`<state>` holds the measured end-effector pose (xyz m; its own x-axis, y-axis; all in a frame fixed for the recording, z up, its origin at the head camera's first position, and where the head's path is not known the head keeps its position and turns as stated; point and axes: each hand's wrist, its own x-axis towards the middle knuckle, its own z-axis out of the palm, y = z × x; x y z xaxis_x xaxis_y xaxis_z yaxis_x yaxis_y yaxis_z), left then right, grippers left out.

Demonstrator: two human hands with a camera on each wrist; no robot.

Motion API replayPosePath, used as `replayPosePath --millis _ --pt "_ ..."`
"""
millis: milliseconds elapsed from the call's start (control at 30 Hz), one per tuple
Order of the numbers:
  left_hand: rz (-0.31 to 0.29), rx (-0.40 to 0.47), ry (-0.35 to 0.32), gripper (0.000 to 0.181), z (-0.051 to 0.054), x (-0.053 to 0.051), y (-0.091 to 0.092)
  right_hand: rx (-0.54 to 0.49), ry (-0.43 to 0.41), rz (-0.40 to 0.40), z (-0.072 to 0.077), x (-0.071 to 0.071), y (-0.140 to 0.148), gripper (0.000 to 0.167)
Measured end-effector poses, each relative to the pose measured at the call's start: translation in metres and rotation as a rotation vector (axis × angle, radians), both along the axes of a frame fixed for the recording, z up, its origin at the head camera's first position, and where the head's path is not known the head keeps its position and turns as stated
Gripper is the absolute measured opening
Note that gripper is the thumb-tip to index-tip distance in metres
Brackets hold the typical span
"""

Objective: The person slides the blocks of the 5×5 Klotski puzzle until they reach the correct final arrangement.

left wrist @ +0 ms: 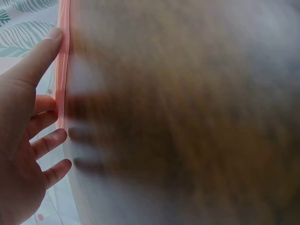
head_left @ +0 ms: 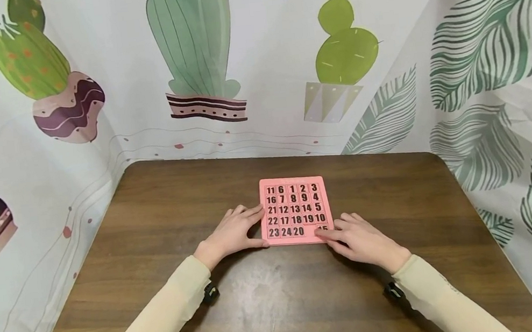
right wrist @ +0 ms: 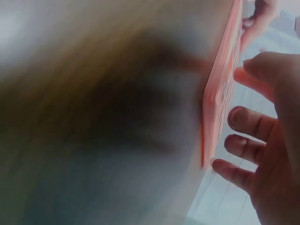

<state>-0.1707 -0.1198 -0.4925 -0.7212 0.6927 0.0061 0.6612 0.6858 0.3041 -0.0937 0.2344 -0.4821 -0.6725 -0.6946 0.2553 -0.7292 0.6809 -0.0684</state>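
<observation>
A pink sliding number puzzle (head_left: 295,209) lies flat on the table, its black numbers facing up. In the bottom row, a blank space sits between tile 20 and the partly covered tile 15. At the puzzle's left edge, my left hand (head_left: 232,232) rests with thumb and fingertips against the side, the thumb near the lower corner. My right hand (head_left: 365,237) reaches over the lower right corner, and its index finger touches the bottom row at tile 15. Both wrist views show the puzzle's side edge-on, so the tiles are hidden there; the right hand's other fingers (right wrist: 246,147) are loosely extended.
The brown wooden table (head_left: 261,307) extends around the puzzle on all sides. Behind it and along both sides hangs a white cloth (head_left: 272,41) printed with cacti and leaves. A dark band with a small device (head_left: 210,292) is on each wrist.
</observation>
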Motion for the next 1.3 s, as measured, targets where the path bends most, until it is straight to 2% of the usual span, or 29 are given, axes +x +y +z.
replayPosePath --millis 200,367,633,933,1167,1300 --pt "-0.001 -0.006 -0.004 0.093 0.002 0.001 0.0 0.033 -0.033 0.039 0.003 -0.007 -0.024 0.037" --pt "0.0 -0.004 0.001 0.092 0.001 0.001 0.0 0.073 -0.012 0.04 0.002 -0.01 -0.033 0.037" --pt "0.004 0.006 -0.002 0.092 0.0 0.001 0.0 0.089 -0.033 0.005 0.001 -0.004 -0.019 0.039" --pt "0.008 0.003 -0.01 0.092 0.001 0.0 -0.001 0.035 0.016 0.009 -0.002 -0.003 -0.007 0.037" --pt "0.009 -0.006 -0.012 0.092 -0.001 0.0 -0.001 0.025 -0.043 0.017 -0.001 -0.008 -0.025 0.036" --pt "0.004 -0.001 -0.002 0.091 -0.001 0.0 -0.001 0.06 -0.027 0.033 0.001 -0.012 -0.041 0.039"
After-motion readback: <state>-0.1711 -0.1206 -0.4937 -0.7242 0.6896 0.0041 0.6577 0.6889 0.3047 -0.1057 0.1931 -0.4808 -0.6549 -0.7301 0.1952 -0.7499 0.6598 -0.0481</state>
